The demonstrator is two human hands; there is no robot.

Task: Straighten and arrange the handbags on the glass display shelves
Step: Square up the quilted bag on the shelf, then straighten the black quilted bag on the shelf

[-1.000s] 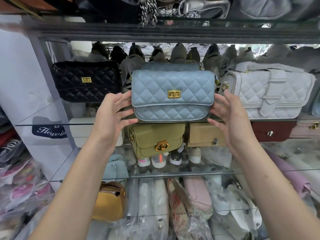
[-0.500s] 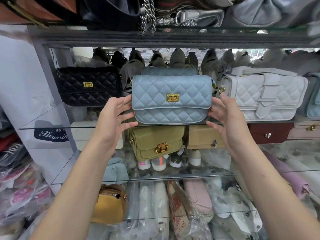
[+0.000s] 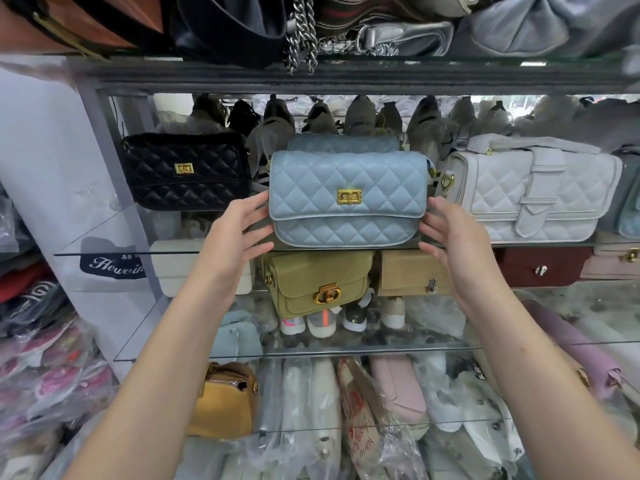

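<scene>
A light blue quilted handbag [image 3: 346, 199] with a gold clasp stands upright at the front of the middle glass shelf [image 3: 104, 252]. My left hand [image 3: 239, 230] touches its left end with straight fingers. My right hand [image 3: 450, 237] rests against its right end the same way. A second blue bag [image 3: 343, 143] stands directly behind it, mostly hidden. On the same shelf, a black quilted bag [image 3: 187, 171] stands to the left and a pale grey quilted bag [image 3: 530, 195] to the right.
The shelf below holds an olive bag [image 3: 318, 282], a tan bag [image 3: 412, 275] and a maroon bag [image 3: 540, 268]. A mustard bag [image 3: 225, 400] and plastic-wrapped goods sit lower down. Dark bags and a chain [image 3: 301, 32] hang over the top shelf.
The blue bag has eased slightly back on the shelf between my hands, which stay at its two ends. The view has tilted up a little.
</scene>
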